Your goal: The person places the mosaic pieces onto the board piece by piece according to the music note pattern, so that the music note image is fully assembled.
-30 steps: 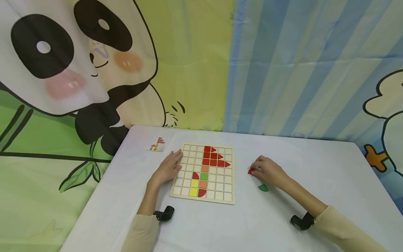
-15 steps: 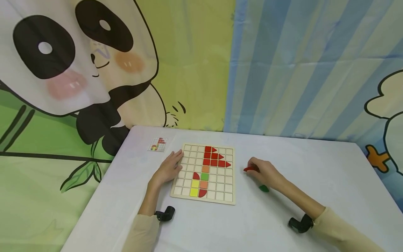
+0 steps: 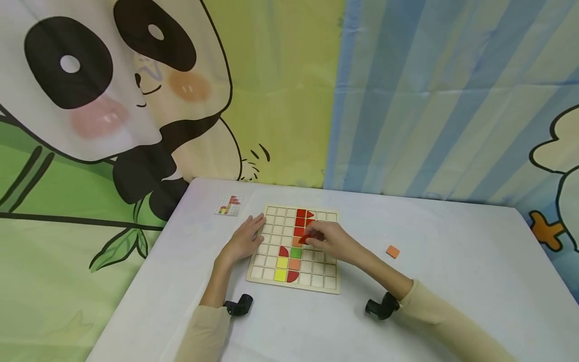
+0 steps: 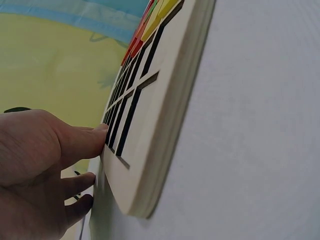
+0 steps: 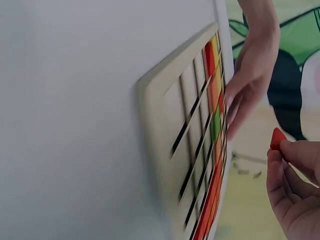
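Note:
The wooden grid board [image 3: 262,271] lies on the table, with red, orange, green and yellow pieces set in part of its cells. My left hand [image 3: 244,240] rests at the board's left edge, fingers extended; in the left wrist view its thumb [image 4: 90,142] touches the rim. Above the middle of the board, my right hand [image 3: 332,241] pinches a small red piece [image 5: 276,139] between thumb and fingertips. The piece looks like a quarter circle in the earlier views. The hand hides several cells and red pieces on the right side.
A small pattern card [image 3: 228,205] lies behind the left hand, near the far left of the table. One loose orange square [image 3: 392,251] sits right of the board. A printed panda curtain [image 3: 280,100] hangs beyond the table's back edge.
My right hand has carried the red piece leftward from the table to above the board. The orange square now shows; the loose green piece is out of sight. The left hand stays put.

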